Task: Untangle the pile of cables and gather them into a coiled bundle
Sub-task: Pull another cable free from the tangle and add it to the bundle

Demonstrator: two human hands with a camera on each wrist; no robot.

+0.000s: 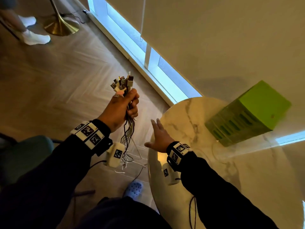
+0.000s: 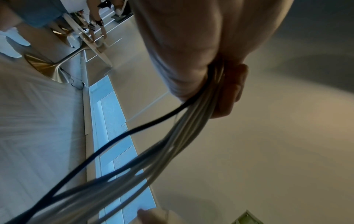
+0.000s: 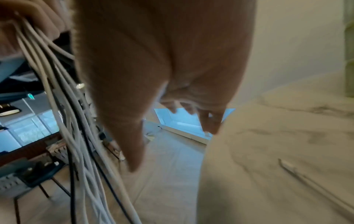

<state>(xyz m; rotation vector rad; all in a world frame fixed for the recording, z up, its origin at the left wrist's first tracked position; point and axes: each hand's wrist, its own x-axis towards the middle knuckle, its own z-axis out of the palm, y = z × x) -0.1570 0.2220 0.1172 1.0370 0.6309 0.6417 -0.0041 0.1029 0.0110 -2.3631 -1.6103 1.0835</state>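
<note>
Cables [image 1: 126, 96] bunched in left hand's [image 1: 121, 109] fist, right hand [image 1: 159, 138] beside them, fingers spread, empty.

Open floor [image 1: 62, 76] lies left and far of the round marble table [image 1: 189, 113]. The green box [image 1: 247, 113] blocks the table's far right; hanging cables [image 1: 128, 129] occupy the gap beside its left edge.

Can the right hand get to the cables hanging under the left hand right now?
Probably yes. The right hand is open and empty beside the hanging cables, which the left hand holds out past the table edge, nothing between.
</note>
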